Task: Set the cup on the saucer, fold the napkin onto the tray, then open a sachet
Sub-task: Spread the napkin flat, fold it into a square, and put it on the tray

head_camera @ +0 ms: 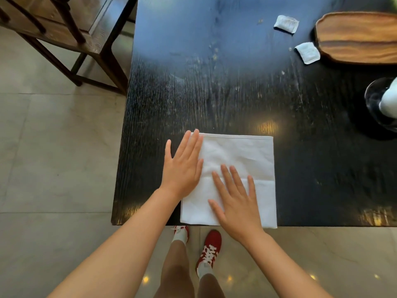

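Head view, looking down: the white napkin (pixel 238 164) lies flat on the dark wooden surface (pixel 214 93), its near edge flush with the surface edge closest to the person. It appears doubled over, with a faint crease running across it at mid-height.

Left hand (pixel 182 166): grip spread, fingers extended, palm flat, covering the napkin's left edge and partly resting on the bare surface. Right hand (pixel 236 203): grip spread, palm down on the lower centre of the napkin. Neither hand pinches anything; both press or smooth the cloth.

Wooden tray (pixel 356 37): far right, well apart from the napkin, with nothing visible on it. Two small white sachets (pixel 286 24) lie near it; the nearer sachet (pixel 307 53) lies just beside the tray's left rim, possibly touching. At the right border a white cup (pixel 390 100) stands on a dark glossy saucer (pixel 373 104); both are cut off by the frame.

Handling assessment: the napkin is judged light, soft and limp, with no stiffness of its own. It will drape and unfold if lifted by a single corner. Recommended hold: pinch two adjacent corners, or the folded edge at both ends, to keep the layers aligned. The varnished surface looks smooth, so the cloth may slide under pressure; hold one side down while folding the other. Carrying it to the tray calls for support from both hands
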